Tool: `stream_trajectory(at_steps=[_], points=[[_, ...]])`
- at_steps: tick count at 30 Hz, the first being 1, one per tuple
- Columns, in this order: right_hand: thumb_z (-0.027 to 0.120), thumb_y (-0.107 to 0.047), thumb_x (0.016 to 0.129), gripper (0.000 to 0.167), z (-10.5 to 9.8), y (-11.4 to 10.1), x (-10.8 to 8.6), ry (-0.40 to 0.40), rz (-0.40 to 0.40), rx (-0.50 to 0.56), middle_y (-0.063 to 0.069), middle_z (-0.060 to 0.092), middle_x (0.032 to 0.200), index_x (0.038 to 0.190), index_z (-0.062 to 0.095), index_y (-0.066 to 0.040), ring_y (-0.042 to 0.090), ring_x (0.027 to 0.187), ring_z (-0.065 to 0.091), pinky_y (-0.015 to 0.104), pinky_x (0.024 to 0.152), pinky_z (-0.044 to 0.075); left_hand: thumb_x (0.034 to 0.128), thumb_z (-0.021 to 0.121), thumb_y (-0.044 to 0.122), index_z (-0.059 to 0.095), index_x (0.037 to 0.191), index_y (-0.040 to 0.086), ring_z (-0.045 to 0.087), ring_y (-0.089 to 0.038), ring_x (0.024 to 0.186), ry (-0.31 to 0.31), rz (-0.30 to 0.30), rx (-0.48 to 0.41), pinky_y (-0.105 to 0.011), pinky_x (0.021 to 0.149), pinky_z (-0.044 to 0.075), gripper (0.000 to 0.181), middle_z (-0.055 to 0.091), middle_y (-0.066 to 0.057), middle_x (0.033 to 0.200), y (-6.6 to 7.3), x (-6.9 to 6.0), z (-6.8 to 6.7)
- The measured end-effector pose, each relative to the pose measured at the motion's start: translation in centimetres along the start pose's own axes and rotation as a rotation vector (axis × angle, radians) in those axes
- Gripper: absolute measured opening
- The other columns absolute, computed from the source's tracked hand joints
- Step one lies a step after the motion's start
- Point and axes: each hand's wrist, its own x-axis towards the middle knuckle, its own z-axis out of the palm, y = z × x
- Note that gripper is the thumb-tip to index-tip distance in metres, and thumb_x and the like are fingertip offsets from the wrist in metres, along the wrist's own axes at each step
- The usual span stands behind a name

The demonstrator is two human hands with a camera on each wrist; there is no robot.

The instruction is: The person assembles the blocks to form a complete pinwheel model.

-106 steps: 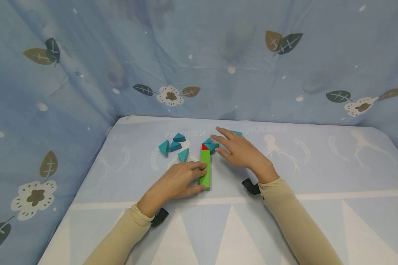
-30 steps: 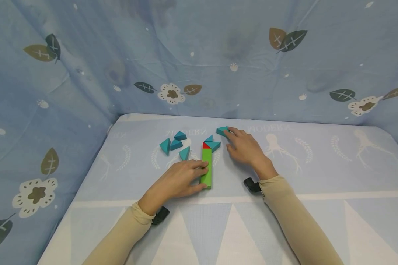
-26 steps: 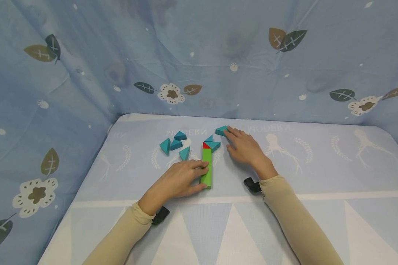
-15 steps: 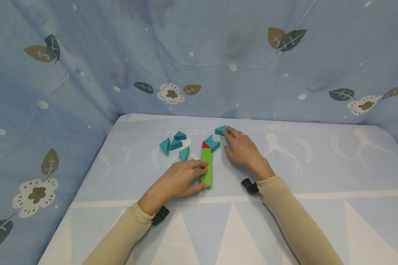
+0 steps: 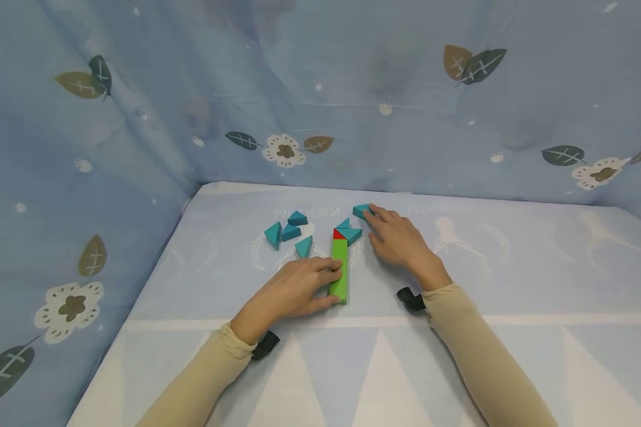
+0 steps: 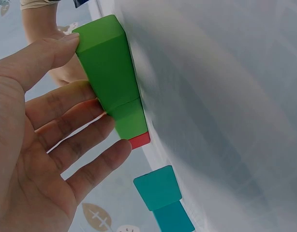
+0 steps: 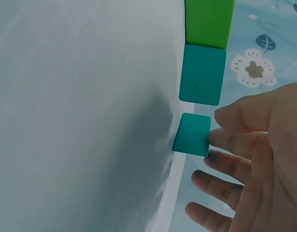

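Teal block (image 5: pixel 360 212) lies near the desk's (image 5: pixel 518 267) far edge, touched by the loosely spread right hand (image 5: pixel 399 239), while the left hand (image 5: pixel 299 286), likewise ungripping, touches green blocks (image 5: pixel 339 287) that a stray nudge could skew.

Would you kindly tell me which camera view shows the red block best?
The head view: it shows the triangular top of the red block, at the far end of the green blocks. The left wrist view shows only a small strip of its side; in the right wrist view it cannot be seen.
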Motion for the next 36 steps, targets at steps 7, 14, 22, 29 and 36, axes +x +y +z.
stream_trajectory(at_steps=[7,14,22,29,36], points=[[0.048,-0.02,0.101,0.054,0.0,-0.3,1.2,0.009,-0.02,0.023,0.018,0.031,0.156,0.151,0.036,-0.003,0.038,0.142,0.034,0.056,0.113,0.032,0.0882,0.071,0.042,0.07,0.123,0.01,0.06,-0.018,0.122,-0.009,-0.015,0.006,-0.033,0.098,0.052,0.047,0.062,-0.001,0.134,0.1,-0.1,-0.1],[0.046,-0.018,0.1,0.049,-0.3,-0.6,2.6,0.033,-0.064,0.076,0.017,0.033,0.155,0.148,0.043,-0.006,0.039,0.14,0.035,0.058,0.111,0.032,0.0878,0.071,0.043,0.071,0.122,0.01,0.061,-0.018,0.121,0.0,-0.016,0.01,-0.033,0.098,0.052,0.047,0.063,-0.001,0.133,0.1,-0.2,0.1],[0.043,-0.014,0.101,0.046,-0.3,0.6,3.1,0.011,-0.083,0.12,0.014,0.035,0.157,0.147,0.045,-0.005,0.037,0.143,0.033,0.059,0.114,0.027,0.0884,0.071,0.043,0.069,0.124,0.01,0.059,-0.019,0.123,-0.019,-0.02,0.01,-0.033,0.099,0.051,0.048,0.062,-0.002,0.134,0.1,-0.1,-0.1],[0.046,-0.02,0.101,0.049,0.2,-0.3,3.6,0.025,-0.118,0.1,0.019,0.034,0.154,0.147,0.044,-0.004,0.039,0.142,0.033,0.059,0.112,0.029,0.0885,0.07,0.043,0.069,0.124,0.011,0.06,-0.018,0.122,-0.026,-0.028,0.014,-0.032,0.099,0.051,0.048,0.061,0.0,0.135,0.0,-0.1,0.1],[0.041,-0.015,0.102,0.046,-0.5,-0.1,3.6,-0.009,-0.065,0.15,0.017,0.029,0.159,0.147,0.045,-0.006,0.038,0.145,0.028,0.06,0.115,0.024,0.0881,0.071,0.043,0.07,0.123,0.011,0.06,-0.017,0.121,-0.009,-0.013,0.015,-0.032,0.098,0.052,0.048,0.062,0.0,0.134,0.1,0.0,0.1]])
